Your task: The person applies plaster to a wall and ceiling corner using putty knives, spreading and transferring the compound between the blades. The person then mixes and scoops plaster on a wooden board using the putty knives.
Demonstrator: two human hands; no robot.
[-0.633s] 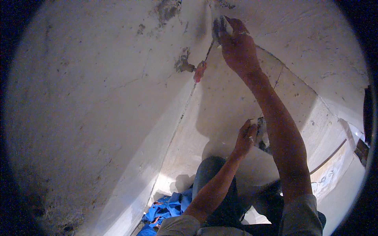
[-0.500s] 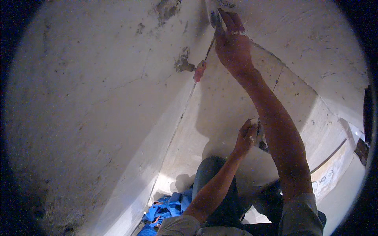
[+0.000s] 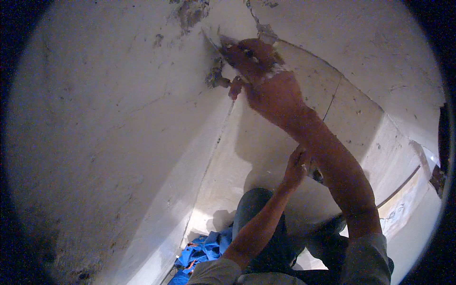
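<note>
My right hand [image 3: 261, 71] is up at the wall corner, its fingers closed round a putty knife [image 3: 212, 41]. Only a thin edge of the blade shows, slanted close to the left wall, and its handle is hidden in the fist. Pale smears mark the back of the hand. Just below the fingers, a tap with a red handle [image 3: 235, 88] sticks out from the wall. My left hand [image 3: 296, 166] stays lower down, behind the right forearm, with its fingers curled on a dark, white-smeared object [image 3: 315, 174]. The forearm hides most of that object.
The left wall [image 3: 109, 133] is pale and stained, with a rough dark patch [image 3: 192, 14] near the top. A cracked seam [image 3: 308, 53] runs across the right side. Crumpled blue cloth or sheeting [image 3: 204, 249] lies beside my knee [image 3: 256, 204].
My right hand has come down and to the left with the putty knife, from the upper corner to the wall just above the tap. The left hand stays nearly still.
</note>
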